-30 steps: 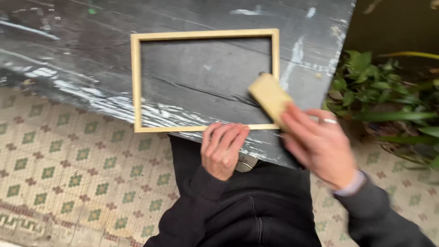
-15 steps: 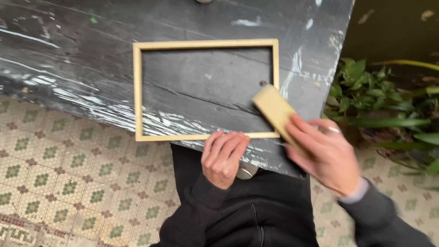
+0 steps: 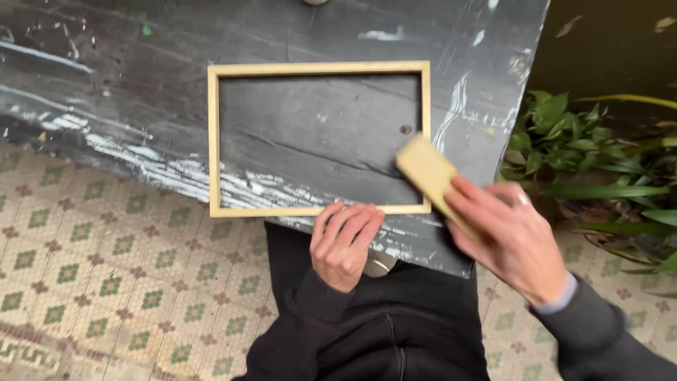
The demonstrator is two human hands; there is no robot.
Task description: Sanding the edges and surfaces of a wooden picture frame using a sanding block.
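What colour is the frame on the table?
Pale, light yellowish wood frame, seen in the head view.

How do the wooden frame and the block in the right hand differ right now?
The wooden frame is an open rectangle of thin strips; the block is solid and much smaller. The frame lies flat and square on the dark table, while the block sits at an angle across its right side. The left hand presses the frame's near edge; the right hand grips the block. Both are pale tan.
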